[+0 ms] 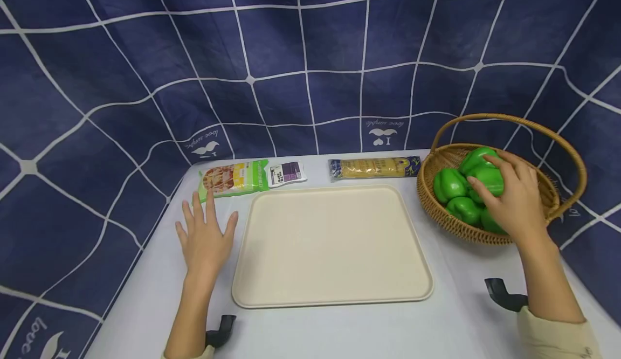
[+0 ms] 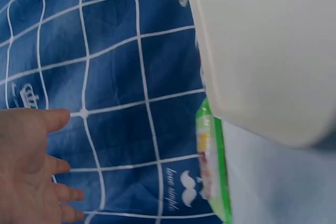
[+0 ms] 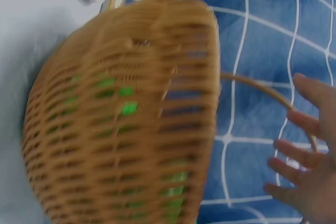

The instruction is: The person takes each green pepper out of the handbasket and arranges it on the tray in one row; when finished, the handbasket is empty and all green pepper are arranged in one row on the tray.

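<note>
Where the right hand [image 1: 516, 200] is: over the green peppers [image 1: 448, 185], fingers parted and slightly bent, nothing gripped that I can see; whether they touch a pepper, I can't tell.
Peppers' place: heaped inside the wicker basket [image 1: 461, 233], right of the cream tray [image 1: 335, 246].
Left hand [image 1: 206, 243]: fingers spread wide, holding nothing, left of the tray.
Behind the tray: green packet [image 1: 228, 178], small sachet [image 1: 287, 173], long yellow packet [image 1: 373, 168].
</note>
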### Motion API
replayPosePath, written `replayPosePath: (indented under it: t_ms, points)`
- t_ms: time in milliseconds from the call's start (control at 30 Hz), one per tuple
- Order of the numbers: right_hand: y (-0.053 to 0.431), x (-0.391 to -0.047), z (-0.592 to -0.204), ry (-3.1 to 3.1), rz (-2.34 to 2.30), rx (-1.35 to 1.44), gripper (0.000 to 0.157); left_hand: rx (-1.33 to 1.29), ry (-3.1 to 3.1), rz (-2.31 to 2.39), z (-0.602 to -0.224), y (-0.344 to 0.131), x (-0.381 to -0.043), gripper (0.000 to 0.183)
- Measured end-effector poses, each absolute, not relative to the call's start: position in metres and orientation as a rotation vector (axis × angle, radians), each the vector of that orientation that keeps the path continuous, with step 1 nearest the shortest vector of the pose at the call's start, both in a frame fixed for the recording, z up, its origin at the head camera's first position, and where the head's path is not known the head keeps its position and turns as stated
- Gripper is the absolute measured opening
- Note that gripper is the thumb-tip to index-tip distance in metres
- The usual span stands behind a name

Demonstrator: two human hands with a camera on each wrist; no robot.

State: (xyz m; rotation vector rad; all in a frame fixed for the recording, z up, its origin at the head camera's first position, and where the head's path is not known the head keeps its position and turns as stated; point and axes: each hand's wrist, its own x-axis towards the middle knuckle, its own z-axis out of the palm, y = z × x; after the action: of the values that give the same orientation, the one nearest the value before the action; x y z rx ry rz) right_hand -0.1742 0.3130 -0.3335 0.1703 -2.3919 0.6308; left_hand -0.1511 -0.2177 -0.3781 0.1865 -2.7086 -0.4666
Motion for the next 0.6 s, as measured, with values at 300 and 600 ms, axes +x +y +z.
replayPosePath:
  t_ms: [300, 600]
  points:
    - [0.348, -0.166, -0.347, -2.547, 0.666, 0.148, 0.061, 0.182, -2.650, -0.760, -0.416, -0.236, -0.156, 0.072]
    - [0.369, -0.178, -0.364, -2.613, 0.663, 0.191, 0.071, 0.044, -2.758, -1.102, -0.463, -0.264, -0.175, 0.073]
